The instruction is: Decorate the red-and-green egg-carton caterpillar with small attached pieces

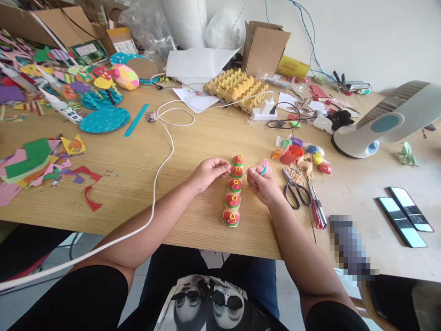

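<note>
A row of several round clay-topped pieces (234,193), red on green, lies on the wooden table (193,151) between my hands. My left hand (208,172) rests just left of the row, fingers curled, fingertips close to the second piece from the far end. My right hand (260,181) sits right of the row, closed in a fist round a small lump of pink and blue clay (263,167) that shows above the fingers.
Black scissors (295,189) and a red utility knife (319,208) lie right of my right hand. Clay lumps and a red cup (291,154) sit behind them. A fan (386,122), two phones (403,220), an egg carton (236,87), a white cable (161,165) and paper scraps (37,163) surround.
</note>
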Available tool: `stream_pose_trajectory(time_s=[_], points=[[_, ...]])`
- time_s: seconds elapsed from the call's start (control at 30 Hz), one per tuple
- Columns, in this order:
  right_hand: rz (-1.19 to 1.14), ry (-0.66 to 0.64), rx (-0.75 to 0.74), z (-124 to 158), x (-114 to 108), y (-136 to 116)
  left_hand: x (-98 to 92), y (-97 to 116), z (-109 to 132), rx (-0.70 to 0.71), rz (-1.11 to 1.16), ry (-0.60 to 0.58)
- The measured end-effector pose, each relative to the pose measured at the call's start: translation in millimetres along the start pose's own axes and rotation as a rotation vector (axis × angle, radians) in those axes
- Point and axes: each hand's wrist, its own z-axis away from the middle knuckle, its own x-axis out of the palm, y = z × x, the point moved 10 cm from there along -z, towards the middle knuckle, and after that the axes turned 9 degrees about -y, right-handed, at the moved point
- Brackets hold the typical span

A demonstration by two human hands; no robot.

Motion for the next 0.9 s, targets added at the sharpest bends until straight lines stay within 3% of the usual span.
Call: stream_pose_trajectory(time_s=[0.3, 0.63, 0.8, 0.9], points=[[0.088, 0.038, -0.055, 1, 5, -2, 23.3, 25, 10, 0.184, -0.256, -0.07], [0.449, 0.162, -0.229, 12, 20, -25, 54.4, 76, 43, 0.664, -0.78, 0.03], [0.386, 0.153, -0.23, 12, 22, -24, 59.9, 87, 54, 0.805, -0.877, 0.06], [0.261, 0.073, -0.14, 8, 23, -14, 58.7, 88, 54, 0.801, -0.898, 0.051]])
